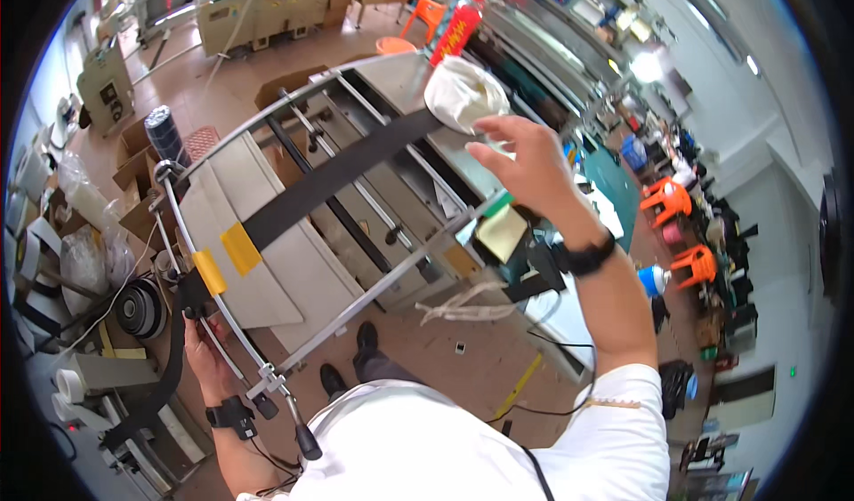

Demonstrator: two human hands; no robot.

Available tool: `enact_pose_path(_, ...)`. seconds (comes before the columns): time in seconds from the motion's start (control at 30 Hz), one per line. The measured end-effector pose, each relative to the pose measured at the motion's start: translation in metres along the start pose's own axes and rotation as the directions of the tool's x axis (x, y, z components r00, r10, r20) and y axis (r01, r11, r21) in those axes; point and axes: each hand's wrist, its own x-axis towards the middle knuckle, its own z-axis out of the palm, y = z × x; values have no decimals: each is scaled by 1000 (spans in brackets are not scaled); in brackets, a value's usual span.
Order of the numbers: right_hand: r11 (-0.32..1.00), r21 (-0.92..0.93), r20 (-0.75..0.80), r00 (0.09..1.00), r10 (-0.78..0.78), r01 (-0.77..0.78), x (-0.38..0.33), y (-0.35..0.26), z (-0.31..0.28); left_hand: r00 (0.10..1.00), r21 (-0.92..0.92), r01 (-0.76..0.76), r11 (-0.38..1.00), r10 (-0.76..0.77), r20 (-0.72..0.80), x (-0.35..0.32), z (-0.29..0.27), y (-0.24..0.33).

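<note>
Right hand (525, 159) is raised over the far end of the conveyor frame (356, 190), fingers spread and curled onto a crumpled off-white cloth (463, 92), which bunches like a soft pouch just above the end of the black belt (338, 176). Left hand (206, 359) sits low at the near end of the frame, closed around the belt where it drops off the metal side rail (205, 270). The belt runs diagonally along the frame, matte black, with two yellow tape patches (227, 259) near the left hand; a black roll (140, 310) lies just beside that end.
</note>
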Motion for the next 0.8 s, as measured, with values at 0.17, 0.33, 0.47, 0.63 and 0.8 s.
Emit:
enact_pose_path(0.17,578,792,96,895,-436,196,-131,-118,-76,997,-22,-27,999,26,-68,-3,-32,-31)
enact_pose_path(0.33,669,666,121,836,-535,331,-187,-140,-144,883,445,431,785,-469,-28,-35,-99,-136)
enact_pose_path(0.47,818,383,-104,900,-424,430,-251,-121,-178,813,860,355,366,-576,-90,-96,-67,-188)
enact_pose_path(0.63,902,55,-80,903,-423,428,-359,-80,-245,795,997,8,76,-605,40,-161,-11,-241)
enact_pose_path(0.8,963,-135,-409,873,-267,231,-500,-41,-288,792,989,-151,2,-598,122,-219,39,-338)
